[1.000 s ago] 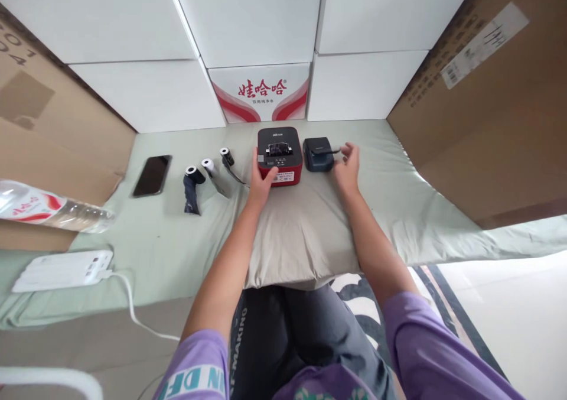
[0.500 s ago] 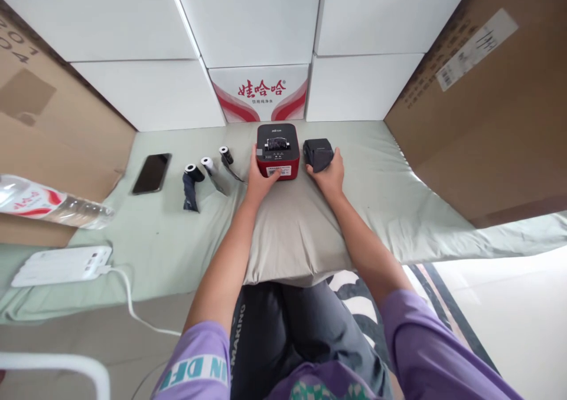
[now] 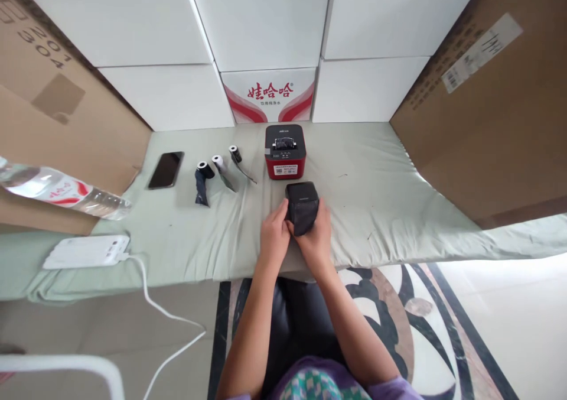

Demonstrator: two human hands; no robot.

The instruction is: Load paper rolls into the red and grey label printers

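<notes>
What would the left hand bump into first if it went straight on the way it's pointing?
Going straight on, the left hand would push into the small black device at its fingertips. Beyond that, probably the red-and-black printer-like machine, though depth is hard to judge.

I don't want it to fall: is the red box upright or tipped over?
Upright. The red box sits on the cloth, its black top facing up and white label in front, behind the held black box.
</notes>
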